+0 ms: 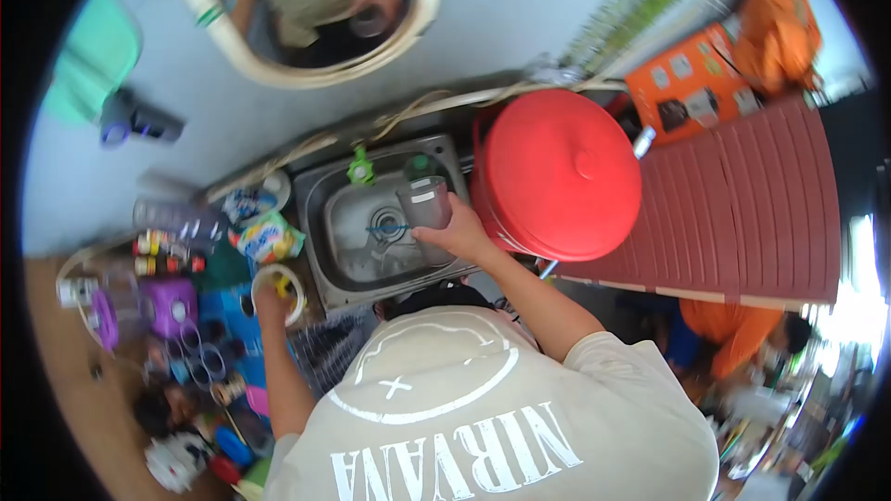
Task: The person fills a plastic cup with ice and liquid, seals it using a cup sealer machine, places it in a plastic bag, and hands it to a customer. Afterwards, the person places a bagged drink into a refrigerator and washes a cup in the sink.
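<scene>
My right hand (455, 230) is closed around a see-through plastic tumbler (425, 199) with a white label, holding it over the right side of the steel sink (345, 280). A green-topped item (420, 165) stands just behind the tumbler. Beside the sink on the left, my left hand (266, 295) reaches down into a round white tub (295, 280) with something yellow inside. The fingers of that hand are hidden in the tub. A green tap handle (361, 167) sits at the sink's back edge.
A large red lidded bucket (561, 176) stands right of the sink, next to a dark red ribbed panel (742, 209). Left are a colourful packet (269, 237), bottles and a purple appliance (172, 304). A framed mirror (227, 37) hangs above. Another person in orange (733, 334) is at right.
</scene>
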Demonstrator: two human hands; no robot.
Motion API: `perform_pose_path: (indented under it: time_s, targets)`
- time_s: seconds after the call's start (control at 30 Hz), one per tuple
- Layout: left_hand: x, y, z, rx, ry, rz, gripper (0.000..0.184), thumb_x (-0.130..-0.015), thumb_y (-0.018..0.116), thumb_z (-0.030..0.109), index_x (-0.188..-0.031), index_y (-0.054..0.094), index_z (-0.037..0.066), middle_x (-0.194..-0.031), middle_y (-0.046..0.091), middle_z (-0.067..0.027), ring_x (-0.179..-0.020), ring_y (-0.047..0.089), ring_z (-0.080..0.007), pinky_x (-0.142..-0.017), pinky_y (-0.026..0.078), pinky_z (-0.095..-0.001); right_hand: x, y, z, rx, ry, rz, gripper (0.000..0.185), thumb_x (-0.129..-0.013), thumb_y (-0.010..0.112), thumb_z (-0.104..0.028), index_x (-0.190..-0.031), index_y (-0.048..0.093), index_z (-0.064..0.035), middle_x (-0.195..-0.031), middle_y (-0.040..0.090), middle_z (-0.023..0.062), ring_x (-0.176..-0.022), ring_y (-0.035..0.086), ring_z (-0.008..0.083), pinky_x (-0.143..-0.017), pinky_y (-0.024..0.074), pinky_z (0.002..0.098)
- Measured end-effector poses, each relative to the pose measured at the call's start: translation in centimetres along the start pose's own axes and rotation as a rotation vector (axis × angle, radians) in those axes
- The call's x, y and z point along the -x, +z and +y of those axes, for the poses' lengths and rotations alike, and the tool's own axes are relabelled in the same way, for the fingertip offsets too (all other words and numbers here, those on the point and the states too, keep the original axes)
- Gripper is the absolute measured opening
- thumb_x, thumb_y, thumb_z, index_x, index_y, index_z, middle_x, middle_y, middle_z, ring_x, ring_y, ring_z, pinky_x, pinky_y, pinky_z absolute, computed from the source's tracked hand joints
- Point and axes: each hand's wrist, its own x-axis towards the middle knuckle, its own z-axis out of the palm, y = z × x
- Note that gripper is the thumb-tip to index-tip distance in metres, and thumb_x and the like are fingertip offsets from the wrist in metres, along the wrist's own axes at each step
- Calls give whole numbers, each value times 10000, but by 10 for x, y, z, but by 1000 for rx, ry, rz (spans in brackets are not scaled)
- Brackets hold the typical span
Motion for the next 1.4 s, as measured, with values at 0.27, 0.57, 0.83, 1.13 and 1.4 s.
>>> perform_pose_path:
  time_s: [0.27,0.57,0.83,1.13,1.4]
  targets:
    - [-29,7,11,-183,210,-114,457,-805,792,203,-1191,676,-11,-1165,704,-253,-1104,684,-370,-921,546,-439,116,-57,-18,-284,-152,582,827,-700,914,-225,-1389,505,-25,-1305,614,141,-1213,606,246,-1046,472,396]
    - [-6,1,93,-206,475,-108,415,-823,777,212,-1165,681,-3,-1136,704,-240,-1077,682,-366,-905,545,-442,308,-153,32,-149,-190,1186,774,-700,916,-115,-1367,529,-40,-1244,614,72,-1121,624,174,-982,513,339]
    - [71,-26,214,-65,677,-58,380,-840,764,221,-1143,686,5,-1109,704,-229,-1054,681,-363,-890,544,-445,443,-237,66,-407,-45,1622,593,-713,872,-78,-1223,579,-6,-1115,693,113,-1009,680,206,-911,547,361]
    - [148,-38,283,45,711,-22,342,-859,749,230,-1117,692,13,-1079,704,-217,-1027,679,-359,-874,544,-448,521,-308,89,-470,-73,1751,536,-720,865,-114,-1165,586,-6,-1058,692,99,-939,678,182,-850,552,341]
    - [176,-38,297,83,667,2,311,-876,735,238,-1095,697,21,-1053,704,-206,-1004,677,-355,-859,543,-451,537,-336,107,-446,-46,1700,522,-763,838,-59,-1223,592,-31,-1077,692,67,-968,676,166,-878,544,331]
